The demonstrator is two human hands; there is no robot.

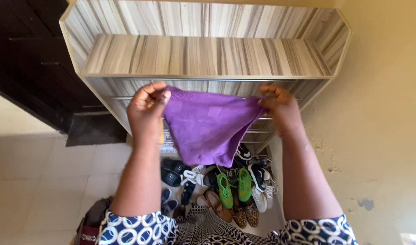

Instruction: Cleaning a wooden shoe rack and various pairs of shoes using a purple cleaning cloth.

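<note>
A purple cloth (208, 124), green shoes (234, 186), leopard-spotted flats (245, 217), and a grey-and-cream striped wooden shelf (203, 54).

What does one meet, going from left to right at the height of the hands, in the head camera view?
dark door → left hand → purple cloth → right hand → yellowish wall

Rack rails (262, 131) behind purple cloth (208, 127)
</note>
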